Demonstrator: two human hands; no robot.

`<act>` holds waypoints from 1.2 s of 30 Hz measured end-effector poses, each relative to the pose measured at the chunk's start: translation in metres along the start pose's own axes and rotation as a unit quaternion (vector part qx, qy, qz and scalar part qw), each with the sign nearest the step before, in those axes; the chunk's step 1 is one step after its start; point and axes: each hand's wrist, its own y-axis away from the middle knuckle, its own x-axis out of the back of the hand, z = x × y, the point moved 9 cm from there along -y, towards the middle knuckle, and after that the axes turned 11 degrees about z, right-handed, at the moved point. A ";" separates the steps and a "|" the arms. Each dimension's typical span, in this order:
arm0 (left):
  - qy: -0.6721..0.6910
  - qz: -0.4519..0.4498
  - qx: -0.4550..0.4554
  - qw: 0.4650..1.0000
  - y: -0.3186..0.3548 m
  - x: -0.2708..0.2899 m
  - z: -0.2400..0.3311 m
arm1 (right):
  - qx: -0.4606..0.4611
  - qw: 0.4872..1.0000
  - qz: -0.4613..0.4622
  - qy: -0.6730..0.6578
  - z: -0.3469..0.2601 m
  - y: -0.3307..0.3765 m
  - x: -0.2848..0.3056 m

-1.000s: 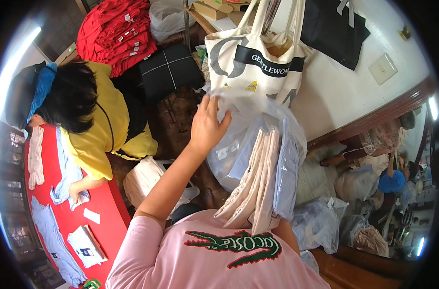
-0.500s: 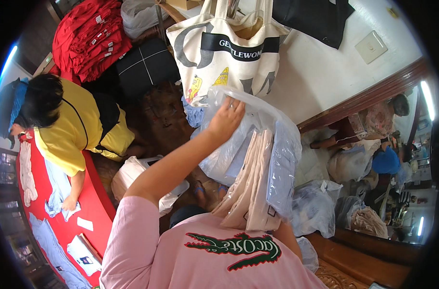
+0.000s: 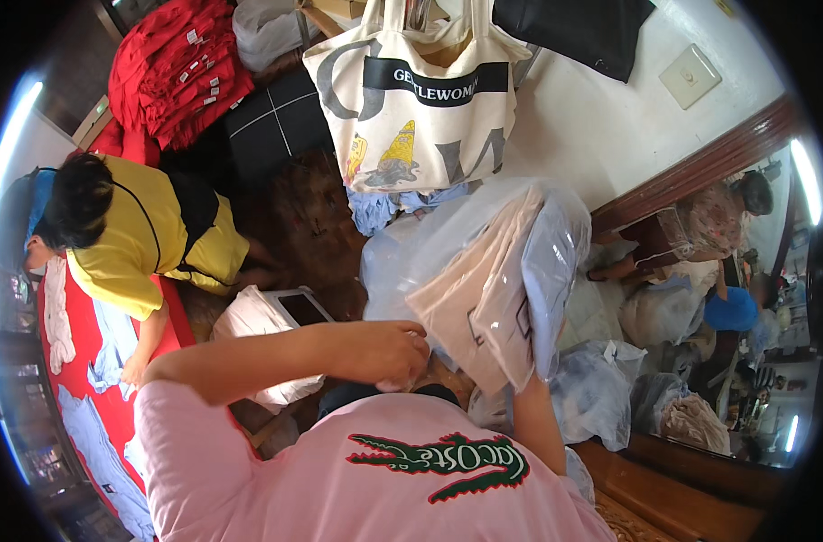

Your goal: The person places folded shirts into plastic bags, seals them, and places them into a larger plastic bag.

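The left hand [image 3: 384, 354] has come down off the clear plastic bag [image 3: 484, 271] and curls half closed, empty, below it, while the right hand stays hidden under the bag, grip unclear.

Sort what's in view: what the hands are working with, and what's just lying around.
In hand:
- clear plastic bag stuffed with folded beige garments, propped up from below; the right hand is hidden under it
- left hand, fisted at the bag's lower edge

Lying about:
- cream tote bag
- stack of red clothes
- other filled plastic bags
- co-worker in yellow
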 end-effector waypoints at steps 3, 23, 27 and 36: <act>-0.099 0.208 -0.016 0.973 0.043 0.084 0.055 | 0.039 0.999 -0.018 -0.014 -0.027 0.004 -0.016; 0.087 0.519 0.218 0.822 0.083 0.083 0.029 | -0.129 0.990 -0.042 0.025 0.071 -0.019 -0.059; 0.145 0.537 0.132 0.821 0.089 0.110 0.056 | -0.116 0.992 -0.034 0.047 0.056 -0.054 -0.025; 0.136 0.555 0.176 0.802 0.075 0.123 0.060 | -0.026 0.979 0.134 0.152 0.030 -0.221 0.070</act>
